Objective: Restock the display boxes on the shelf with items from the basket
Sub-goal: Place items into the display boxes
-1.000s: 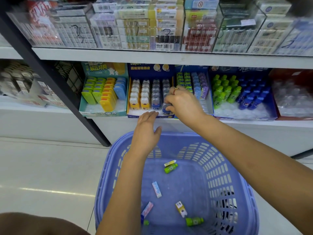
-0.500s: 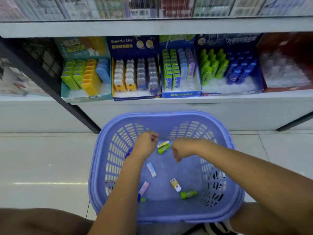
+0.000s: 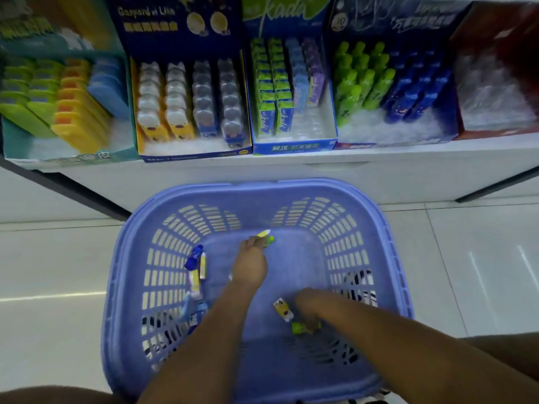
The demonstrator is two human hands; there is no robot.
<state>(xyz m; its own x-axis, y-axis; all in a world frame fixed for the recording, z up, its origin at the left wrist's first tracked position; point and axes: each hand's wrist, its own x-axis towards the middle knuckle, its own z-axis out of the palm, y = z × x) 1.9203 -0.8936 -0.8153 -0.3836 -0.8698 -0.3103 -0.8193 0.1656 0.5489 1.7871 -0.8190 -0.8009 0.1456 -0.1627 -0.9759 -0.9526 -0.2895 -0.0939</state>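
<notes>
Across the top, display boxes (image 3: pixel 186 27) sat open-fronted on the shelf (image 3: pixel 320 167) for refilling. In the basket (image 3: pixel 262 190) below, loose items (image 3: pixel 194 263) lay left. At centre, the left hand (image 3: pixel 252 258) pinched a green item (image 3: pixel 270 239). Lower right, the right hand (image 3: pixel 309 307) covered a second green item (image 3: pixel 297 328); blur hid its grip.

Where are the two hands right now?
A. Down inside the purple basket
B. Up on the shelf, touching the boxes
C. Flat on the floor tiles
A: the left hand and the right hand both reach down inside the basket, next to the small items on its bottom.
</notes>
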